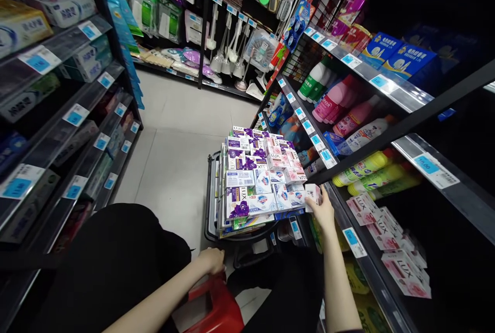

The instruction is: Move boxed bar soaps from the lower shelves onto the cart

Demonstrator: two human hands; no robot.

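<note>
My right hand [324, 208] grips a small white and pink soap box [311, 195] at the near right corner of a stack of boxed soap. The stack has purple and white LUX boxes [236, 203], pink LUX boxes [279, 161] and white and blue soap boxes [262, 202]. It rests on a black-framed cart [209, 194], with flat packs under the top boxes. Lower down, my left hand [213, 260] is closed on the front edge of a red plastic stool [218, 304] between my legs. More pink LUX boxes [406, 271] lie on the lower right shelf.
Shelves of boxed toothpaste [73, 8] line the left side. The right rack holds yellow bottles [363, 167], pink bottles [336, 98] and blue boxes [410, 60]. Brushes [232, 49] hang at the back. A black post [371, 145] slants close by the right hand. Pale tiled floor [174, 116] runs between.
</note>
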